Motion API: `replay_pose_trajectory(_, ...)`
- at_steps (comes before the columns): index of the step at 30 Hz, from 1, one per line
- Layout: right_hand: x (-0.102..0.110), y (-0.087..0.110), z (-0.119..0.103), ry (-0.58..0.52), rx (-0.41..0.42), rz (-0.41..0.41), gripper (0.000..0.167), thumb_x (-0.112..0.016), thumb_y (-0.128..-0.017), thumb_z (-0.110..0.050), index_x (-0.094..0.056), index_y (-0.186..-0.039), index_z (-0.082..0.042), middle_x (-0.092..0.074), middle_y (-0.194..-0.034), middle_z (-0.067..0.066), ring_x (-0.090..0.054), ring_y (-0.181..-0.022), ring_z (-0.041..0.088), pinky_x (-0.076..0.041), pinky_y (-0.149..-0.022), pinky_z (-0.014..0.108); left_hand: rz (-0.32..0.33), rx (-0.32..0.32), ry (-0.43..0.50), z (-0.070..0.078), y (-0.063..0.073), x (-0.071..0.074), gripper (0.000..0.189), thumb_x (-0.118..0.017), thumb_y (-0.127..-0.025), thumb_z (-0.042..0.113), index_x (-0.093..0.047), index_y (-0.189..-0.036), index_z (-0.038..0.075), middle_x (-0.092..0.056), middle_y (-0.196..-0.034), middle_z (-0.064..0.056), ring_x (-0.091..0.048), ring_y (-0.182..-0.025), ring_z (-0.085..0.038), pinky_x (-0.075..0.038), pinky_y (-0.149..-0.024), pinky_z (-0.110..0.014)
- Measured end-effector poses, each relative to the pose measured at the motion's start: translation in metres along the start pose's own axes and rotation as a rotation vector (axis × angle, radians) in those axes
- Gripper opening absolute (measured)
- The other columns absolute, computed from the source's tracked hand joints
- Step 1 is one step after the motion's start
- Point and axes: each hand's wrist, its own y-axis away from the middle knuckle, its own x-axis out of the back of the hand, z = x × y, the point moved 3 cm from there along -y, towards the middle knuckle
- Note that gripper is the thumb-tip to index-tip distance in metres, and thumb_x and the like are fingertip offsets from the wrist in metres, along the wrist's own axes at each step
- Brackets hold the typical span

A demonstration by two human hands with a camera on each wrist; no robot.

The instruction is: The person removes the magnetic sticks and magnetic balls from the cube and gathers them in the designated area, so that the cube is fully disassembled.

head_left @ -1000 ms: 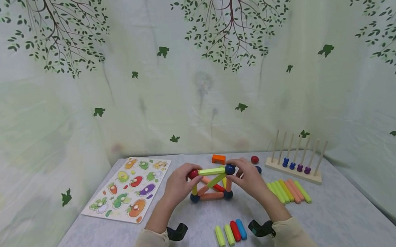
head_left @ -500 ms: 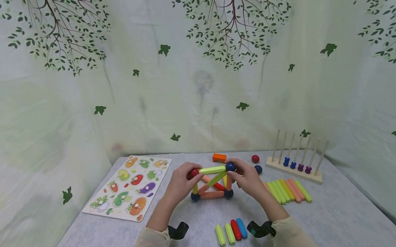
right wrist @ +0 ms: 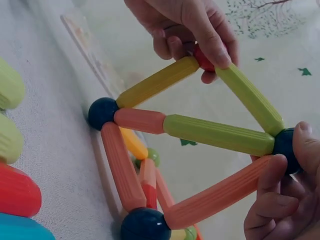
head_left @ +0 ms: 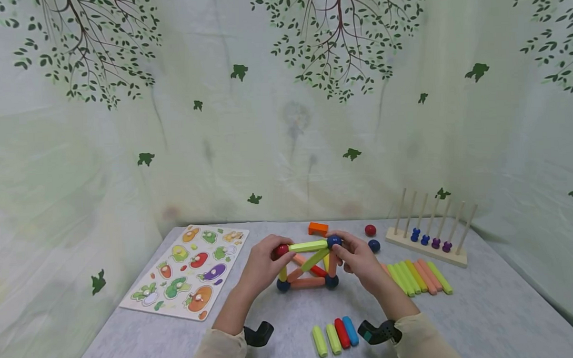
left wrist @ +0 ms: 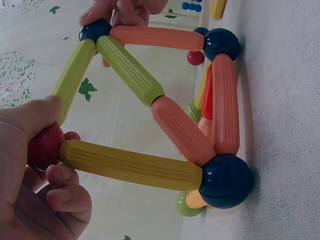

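Observation:
A frame of magnetic sticks and balls stands on the table between the hands, its lower dark blue balls (head_left: 331,281) at the tabletop. My left hand (head_left: 263,260) pinches the red ball (left wrist: 46,146) at its upper left corner. At the upper right corner, my right hand (head_left: 360,260) grips a dark blue ball (right wrist: 285,150) between thumb and fingers. A light green stick (head_left: 308,246) spans these two balls along the top. From the right-hand ball a diagonal of a green stick (right wrist: 220,134) and a salmon stick (right wrist: 140,121) runs down to the lower left ball. A yellow stick (left wrist: 132,165) forms the left side.
Two green sticks, a red stick (head_left: 342,333) and a blue one lie in front. Several sticks (head_left: 415,278) lie right, near a wooden peg stand (head_left: 426,247). A vegetable puzzle board (head_left: 185,272) is left. An orange block (head_left: 318,229) and two loose balls (head_left: 370,230) lie behind.
The right hand's thumb and fingers have shifted on the dark blue ball, the thumb now higher over it. The left hand keeps its hold, and the frame stays nearly in place.

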Motion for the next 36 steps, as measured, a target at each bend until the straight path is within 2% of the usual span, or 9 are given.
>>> replay_pose_trajectory(13, -0.001, 0.001, 0.004, -0.091, -0.042, -0.011, 0.036, -0.050, -0.105, -0.027, -0.055, -0.139, -0.015, -0.061, -0.090, 0.004, -0.052, -0.076, 0.020, -0.040, -0.062, 0.024, 0.003, -0.002, 0.022, 0.002, 0.000, -0.001, 0.020, -0.075, -0.090, 0.021, -0.071, -0.109, 0.018, -0.066, -0.099, 0.002, -0.055, -0.082, -0.012, -0.051, -0.069, -0.020)
replay_pose_trajectory(18, -0.003, 0.001, 0.002, -0.089, -0.014, 0.012, 0.033, -0.053, -0.104, -0.025, -0.056, -0.136, -0.018, -0.059, -0.094, 0.005, -0.051, -0.075, 0.020, -0.039, -0.059, 0.023, 0.002, 0.009, 0.022, 0.003, 0.000, -0.001, 0.020, -0.075, -0.090, 0.022, -0.071, -0.110, 0.019, -0.066, -0.099, 0.003, -0.055, -0.082, -0.011, -0.051, -0.069, -0.020)
replay_pose_trajectory(22, -0.005, 0.003, -0.003, 0.000, 0.055, 0.074, 0.035, -0.059, -0.101, -0.022, -0.054, -0.135, -0.021, -0.059, -0.106, 0.008, -0.053, -0.076, 0.023, -0.043, -0.062, 0.023, 0.000, 0.013, 0.023, 0.002, 0.000, -0.001, 0.020, -0.074, -0.091, 0.022, -0.070, -0.109, 0.019, -0.066, -0.099, 0.003, -0.055, -0.082, -0.011, -0.050, -0.069, -0.020)
replay_pose_trajectory(27, -0.007, 0.006, -0.009, 0.144, 0.155, 0.170, 0.040, -0.068, -0.096, -0.018, -0.054, -0.134, -0.019, -0.060, -0.120, 0.009, -0.056, -0.078, 0.025, -0.050, -0.067, 0.023, 0.000, 0.016, 0.027, 0.001, 0.000, -0.002, 0.019, -0.074, -0.091, 0.023, -0.070, -0.109, 0.019, -0.066, -0.100, 0.003, -0.056, -0.083, -0.011, -0.051, -0.070, -0.021)
replay_pose_trajectory(32, -0.007, 0.009, -0.013, 0.314, 0.297, 0.274, 0.041, -0.073, -0.092, -0.020, -0.057, -0.129, -0.016, -0.061, -0.114, 0.006, -0.053, -0.074, 0.022, -0.045, -0.058, 0.021, 0.006, 0.014, 0.024, 0.000, 0.000, -0.002, 0.020, -0.074, -0.091, 0.022, -0.070, -0.110, 0.017, -0.067, -0.102, 0.001, -0.056, -0.085, -0.011, -0.051, -0.071, -0.021)
replay_pose_trajectory(36, 0.002, 0.011, -0.017, 0.405, 0.376, 0.390, 0.037, -0.075, -0.090, -0.020, -0.060, -0.124, -0.017, -0.063, -0.110, 0.007, -0.051, -0.070, 0.020, -0.043, -0.057, 0.020, 0.022, 0.021, 0.012, -0.002, 0.000, 0.000, 0.021, -0.074, -0.090, 0.020, -0.070, -0.111, 0.016, -0.068, -0.105, -0.001, -0.057, -0.085, -0.011, -0.052, -0.071, -0.021)
